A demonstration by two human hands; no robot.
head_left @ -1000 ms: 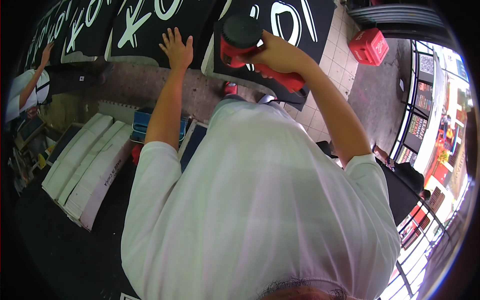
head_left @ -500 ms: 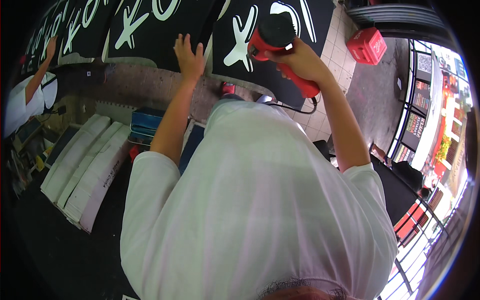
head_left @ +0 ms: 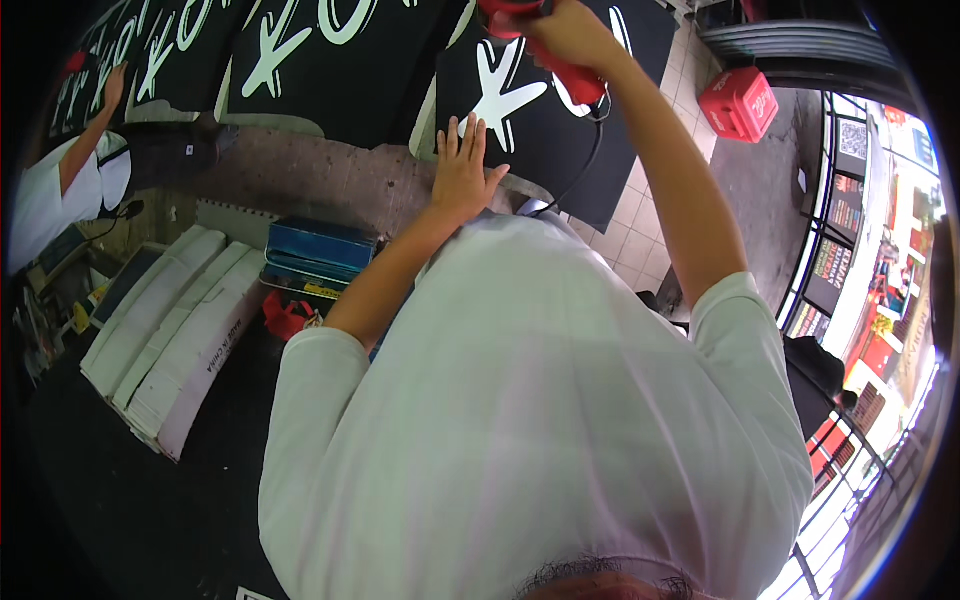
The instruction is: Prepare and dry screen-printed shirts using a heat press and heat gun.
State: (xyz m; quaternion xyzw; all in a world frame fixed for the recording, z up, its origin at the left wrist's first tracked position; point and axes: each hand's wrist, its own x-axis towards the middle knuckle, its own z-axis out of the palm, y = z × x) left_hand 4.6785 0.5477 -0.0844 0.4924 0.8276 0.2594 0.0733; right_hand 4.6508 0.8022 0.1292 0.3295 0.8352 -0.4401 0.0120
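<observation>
My right hand [head_left: 578, 38] grips the handle of a red corded heat gun [head_left: 578, 82], whose upper end is cut off by the top edge of the view. The gun is held over a black panel [head_left: 560, 150] with large white brush-style lettering. Its dark cord [head_left: 592, 155] hangs down toward my body. With fingers stretched out, my left hand [head_left: 464, 172] is at the near left corner of the same panel, just below a white letter; the palm faces down.
More black lettered panels [head_left: 330, 95] line up to the left. At far left a person in white [head_left: 65, 195] reaches toward them. Long white cartons [head_left: 190, 340] and a blue metal box [head_left: 320, 250] are left of me. A red cooler box [head_left: 738, 104] stands on the right floor.
My left hand has shifted right, from the neighbouring panel's edge to this panel's corner. The heat gun has gone up and slightly left, farther from my body.
</observation>
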